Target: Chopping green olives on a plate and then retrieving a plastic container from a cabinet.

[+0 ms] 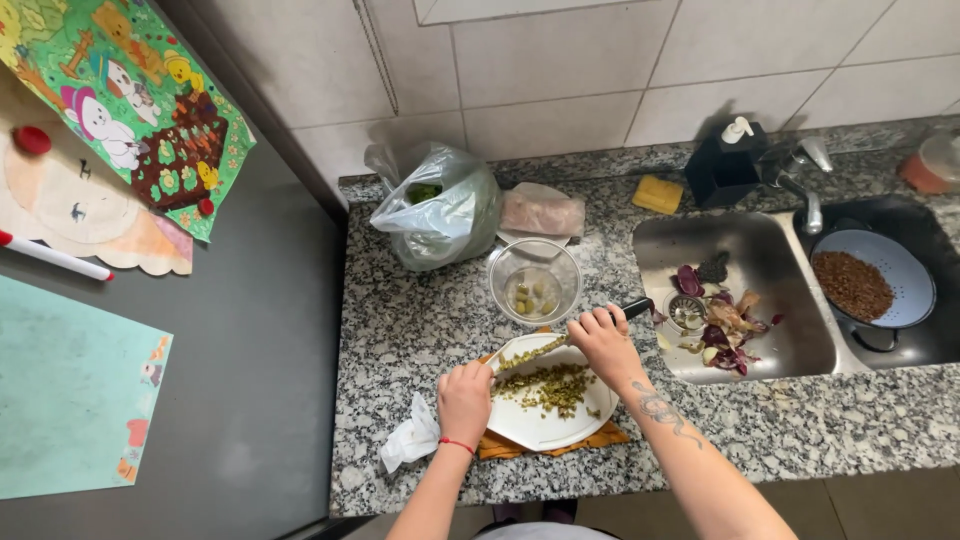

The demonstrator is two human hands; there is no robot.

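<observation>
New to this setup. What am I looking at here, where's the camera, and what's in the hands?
There is no machine: a person works with two bare hands, filmed by one camera worn on the head, looking down at a granite counter. The right hand grips a black-handled knife, its blade loaded with chopped green bits. The left hand steadies a white cutting board holding more of the chopped green pieces. Behind the board stand a clear plastic cup and a plastic bag of greens. To the right, a sink holds vegetable scraps, and a colander holds brown grains.
</observation>
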